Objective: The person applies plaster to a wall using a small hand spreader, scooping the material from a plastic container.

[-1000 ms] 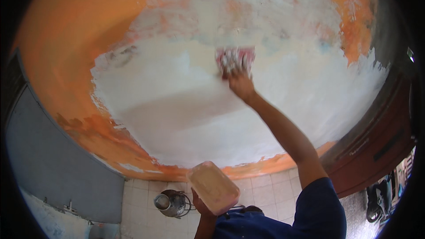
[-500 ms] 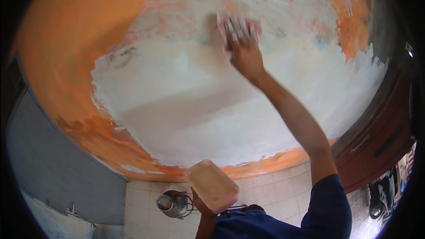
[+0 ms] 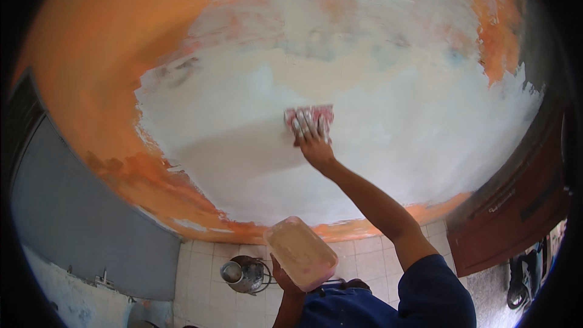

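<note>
My right hand (image 3: 316, 143) is raised against an orange wall (image 3: 91, 54) that carries a wide patch of fresh white putty (image 3: 255, 146). Its fingers press a small red-and-white flat scraper (image 3: 308, 116) flat onto the white patch. My left hand (image 3: 285, 279) is low, near my chest, gripping a rectangular translucent plastic tub (image 3: 302, 252) filled with pale putty. My blue sleeve (image 3: 434, 294) shows at the lower right.
A grey panel (image 3: 79, 218) stands at the left. White floor tiles (image 3: 200, 267) lie below, with a metal pot (image 3: 244, 273) on them. A dark brown wooden door (image 3: 516, 206) is at the right, and dark objects sit on the floor beyond it.
My right hand has come down the wall with the scraper, from high on the patch to its middle. The tub in my left hand has barely shifted.
</note>
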{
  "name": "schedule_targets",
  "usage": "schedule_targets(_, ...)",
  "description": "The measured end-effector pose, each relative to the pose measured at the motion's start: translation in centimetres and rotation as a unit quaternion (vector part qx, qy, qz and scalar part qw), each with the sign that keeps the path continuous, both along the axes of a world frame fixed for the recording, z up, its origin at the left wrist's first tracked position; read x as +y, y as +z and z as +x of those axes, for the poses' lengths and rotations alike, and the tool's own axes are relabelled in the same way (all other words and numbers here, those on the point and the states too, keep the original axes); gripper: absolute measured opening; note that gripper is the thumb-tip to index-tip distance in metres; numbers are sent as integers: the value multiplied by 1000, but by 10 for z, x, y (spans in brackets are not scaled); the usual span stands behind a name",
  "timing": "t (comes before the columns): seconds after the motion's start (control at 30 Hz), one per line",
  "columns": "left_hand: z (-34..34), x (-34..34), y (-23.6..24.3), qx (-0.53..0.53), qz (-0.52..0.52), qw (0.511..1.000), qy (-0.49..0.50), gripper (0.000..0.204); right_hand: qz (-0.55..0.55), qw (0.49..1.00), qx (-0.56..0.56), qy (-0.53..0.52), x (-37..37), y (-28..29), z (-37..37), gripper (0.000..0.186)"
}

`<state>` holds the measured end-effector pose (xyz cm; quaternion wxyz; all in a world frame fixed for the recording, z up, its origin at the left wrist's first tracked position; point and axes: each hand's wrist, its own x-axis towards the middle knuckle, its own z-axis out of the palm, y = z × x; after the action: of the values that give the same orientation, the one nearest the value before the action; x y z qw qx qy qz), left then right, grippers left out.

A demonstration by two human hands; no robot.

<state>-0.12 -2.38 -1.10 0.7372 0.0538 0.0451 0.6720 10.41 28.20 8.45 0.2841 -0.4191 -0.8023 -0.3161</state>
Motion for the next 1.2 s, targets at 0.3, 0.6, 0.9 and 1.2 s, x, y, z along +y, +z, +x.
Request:
schedule_targets(0.3, -12, -14, 13, -15, 20, 998, 50, 59, 125, 973, 155, 119, -35, 163, -33, 61)
schedule_targets(0.6, -13, -4, 15, -1, 21, 998, 64, 59, 208, 972, 110, -3, 32, 229, -75, 49)
schedule_targets(0.9, -18, -10, 9, 38, 8, 993, 109, 62, 8, 995, 91, 43, -15, 35, -79, 57)
schedule_targets(1.2, -35, -21, -12, 43, 30, 992, 118, 60, 147, 962, 215, 86, -33, 212, 3, 61)
